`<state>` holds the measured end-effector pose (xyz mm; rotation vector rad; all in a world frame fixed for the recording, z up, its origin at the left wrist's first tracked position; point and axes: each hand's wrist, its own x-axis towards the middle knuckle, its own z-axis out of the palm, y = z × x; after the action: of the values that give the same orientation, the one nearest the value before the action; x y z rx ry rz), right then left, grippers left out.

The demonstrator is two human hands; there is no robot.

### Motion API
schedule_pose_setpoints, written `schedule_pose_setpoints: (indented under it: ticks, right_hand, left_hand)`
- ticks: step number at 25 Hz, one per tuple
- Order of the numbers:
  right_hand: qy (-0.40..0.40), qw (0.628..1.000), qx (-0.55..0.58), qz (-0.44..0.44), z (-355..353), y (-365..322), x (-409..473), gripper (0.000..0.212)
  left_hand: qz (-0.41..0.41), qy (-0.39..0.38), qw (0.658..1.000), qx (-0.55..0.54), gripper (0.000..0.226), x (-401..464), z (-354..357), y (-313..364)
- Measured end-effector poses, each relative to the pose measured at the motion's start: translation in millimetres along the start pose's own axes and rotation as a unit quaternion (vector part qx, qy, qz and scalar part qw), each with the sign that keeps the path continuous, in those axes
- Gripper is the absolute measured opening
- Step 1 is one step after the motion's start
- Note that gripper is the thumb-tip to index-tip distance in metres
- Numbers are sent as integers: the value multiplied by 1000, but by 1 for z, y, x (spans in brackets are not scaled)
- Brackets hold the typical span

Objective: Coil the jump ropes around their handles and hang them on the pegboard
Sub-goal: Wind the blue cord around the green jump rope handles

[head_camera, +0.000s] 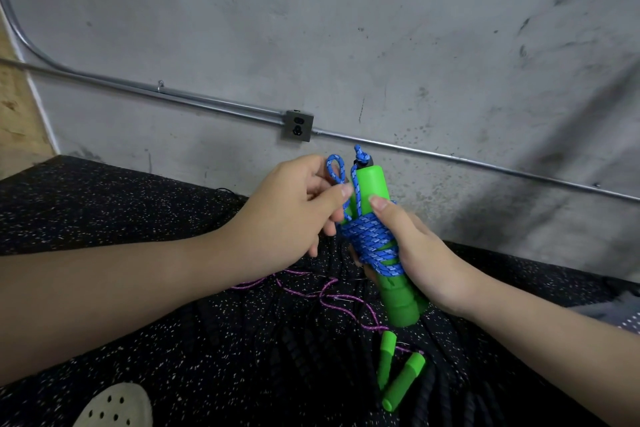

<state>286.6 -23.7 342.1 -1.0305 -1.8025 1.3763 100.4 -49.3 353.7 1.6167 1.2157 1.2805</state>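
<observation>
My right hand (412,250) grips a pair of green handles (372,187) held upright, with blue rope (372,239) wound several times around their middle. A knot of the blue rope sticks out at the top. My left hand (294,211) pinches a small loop of the blue rope (335,168) just left of the handles. Below, on the black speckled floor (138,218), lies a purple rope (329,302) with two green handles (398,371). No pegboard shows clearly in view.
A grey concrete wall (346,28) rises close ahead, carrying a metal conduit (173,97) and an outlet box (299,125). A beige perforated shoe (116,406) shows at bottom left. Black beaded ropes (291,343) lie on the floor.
</observation>
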Motion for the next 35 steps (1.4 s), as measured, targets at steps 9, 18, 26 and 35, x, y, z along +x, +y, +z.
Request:
schedule_pose_setpoints:
  ticks: [9,18,26,35]
  right_hand:
    - [33,999,35,9,-1,-1,3,57]
    - [71,996,-11,-51,-1,-2,4,58]
    - [57,997,-10,-44,-1,0,4,54]
    - [44,998,13,-49,0,2,4,60]
  left_hand:
    - [0,54,997,59,27,-7,2,15]
    - [-13,86,996,9,5,-1,-2,13]
    - [-31,18,999,-27,4,-2,-6,11]
    - [-62,20,993,-102,8,-4,-1,7]
